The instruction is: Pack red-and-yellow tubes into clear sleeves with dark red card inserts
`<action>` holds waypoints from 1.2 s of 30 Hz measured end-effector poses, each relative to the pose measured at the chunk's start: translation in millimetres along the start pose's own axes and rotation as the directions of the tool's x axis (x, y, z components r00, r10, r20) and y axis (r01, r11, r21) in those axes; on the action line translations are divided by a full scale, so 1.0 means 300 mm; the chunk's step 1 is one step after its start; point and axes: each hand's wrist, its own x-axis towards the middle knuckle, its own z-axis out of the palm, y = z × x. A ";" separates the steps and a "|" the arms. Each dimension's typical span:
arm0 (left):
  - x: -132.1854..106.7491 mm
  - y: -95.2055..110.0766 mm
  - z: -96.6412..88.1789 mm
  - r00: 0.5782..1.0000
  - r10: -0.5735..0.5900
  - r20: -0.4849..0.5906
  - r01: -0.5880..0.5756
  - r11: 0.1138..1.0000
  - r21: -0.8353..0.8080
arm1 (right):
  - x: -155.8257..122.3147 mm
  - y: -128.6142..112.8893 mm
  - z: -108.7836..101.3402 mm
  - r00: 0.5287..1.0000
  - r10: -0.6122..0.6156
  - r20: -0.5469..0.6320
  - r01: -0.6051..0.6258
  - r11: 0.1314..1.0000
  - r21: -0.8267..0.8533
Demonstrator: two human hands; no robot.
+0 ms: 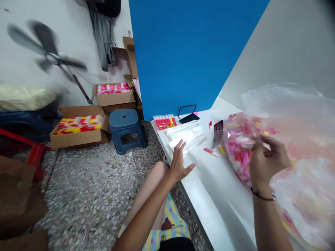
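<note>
My left hand (180,164) hovers at the table's near edge with its fingers spread and nothing in them. Just beyond its fingertips lies a stack of clear and white plastic sleeves (187,136). On the right, my right hand (269,157) is over a large clear plastic bag (293,115) full of small pink, red, yellow and white pieces (243,153). Its thumb and fingers are pinched together at the bag's mouth; blur hides what is between them. A red-and-white pen-like tube (211,152) lies loose between the hands, near a yellow piece (221,150).
A filled pack of red tubes (164,122), a phone (188,118), a dark packet (218,134) and a red cap (210,124) lie on the white table (204,188). A blue panel (193,55) stands behind. Leftward are a blue stool (127,127), filled cartons (78,136) and a fan (52,58).
</note>
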 end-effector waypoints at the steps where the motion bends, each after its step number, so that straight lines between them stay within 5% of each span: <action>1: -0.007 0.037 -0.007 1.000 -0.007 -0.001 0.007 0.999 -0.037 | -0.040 0.022 -0.021 0.998 0.060 -0.013 -0.060 0.998 0.019; 4: 0.021 0.165 -0.024 0.999 -0.013 0.037 0.013 1.000 0.007 | -0.161 0.085 -0.064 0.964 0.243 0.105 -0.246 0.969 0.018; 6: 0.054 0.233 -0.015 0.979 -0.021 0.201 0.002 0.996 0.092 | -0.244 0.123 -0.077 0.903 0.348 0.253 -0.360 0.933 0.001; 9: 0.054 0.266 0.052 0.894 -0.126 0.430 0.029 0.974 0.225 | -0.352 0.181 -0.080 0.826 0.425 0.369 -0.457 0.889 -0.001; 13: -0.044 0.198 0.174 0.868 -0.255 0.425 0.029 0.882 0.471 | -0.404 0.244 -0.070 0.849 0.274 0.452 -0.243 0.962 -0.126; 16: -0.098 0.143 0.204 0.885 -0.186 0.427 -0.055 0.869 0.492 | -0.361 0.267 -0.045 0.845 0.071 0.530 0.044 0.979 -0.201; 18: -0.105 0.124 0.197 0.883 -0.150 0.444 -0.098 0.868 0.487 | -0.308 0.270 -0.005 0.816 0.014 0.579 0.124 0.973 -0.197; 25: -0.099 0.113 0.177 0.882 -0.114 0.457 -0.131 0.872 0.472 | -0.103 0.275 0.248 0.860 0.130 0.494 0.130 0.879 -0.458; 28: -0.104 0.106 0.172 0.880 -0.101 0.464 -0.127 0.891 0.436 | -0.043 0.279 0.301 0.855 0.185 0.484 0.109 0.849 -0.517; 32: -0.084 0.101 0.144 0.875 -0.099 0.474 -0.105 0.917 0.384 | -0.065 0.222 0.208 0.867 0.138 0.479 0.131 0.864 -0.486; 36: -0.027 0.103 0.145 0.862 -0.137 0.489 -0.082 0.913 0.401 | -0.194 0.119 -0.045 0.884 -0.146 0.444 0.294 0.913 -0.283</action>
